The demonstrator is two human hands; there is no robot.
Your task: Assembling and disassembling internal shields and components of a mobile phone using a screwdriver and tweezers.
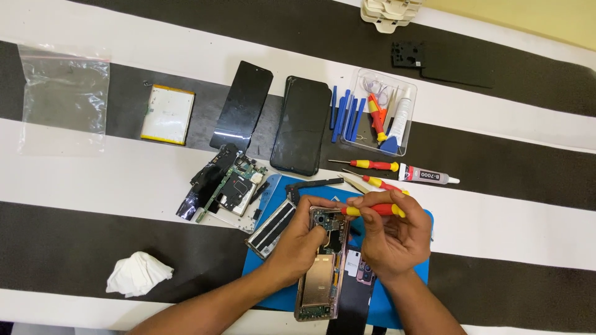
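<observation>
I looked down on a broad black-and-white striped cloth [93, 186] under a smooth blue rubber work mat [415, 291]. On the mat lay an opened rose-gold phone frame [320, 279], its metal innards bare; my left hand [298, 245] gripped its upper edge. My right hand [394, 239] pinched a slim red-and-yellow plastic-handled screwdriver [372, 210] over the top of the frame. I judged a slip could gouge the circuitry, the hard tip being so near.

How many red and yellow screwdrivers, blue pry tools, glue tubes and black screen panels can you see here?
Screwdrivers: 4, one in the right hand at, two on the cloth, one in the tray
Blue pry tools: about 5
Glue tubes: 2
Black panels: 2
Total: about 13
</observation>
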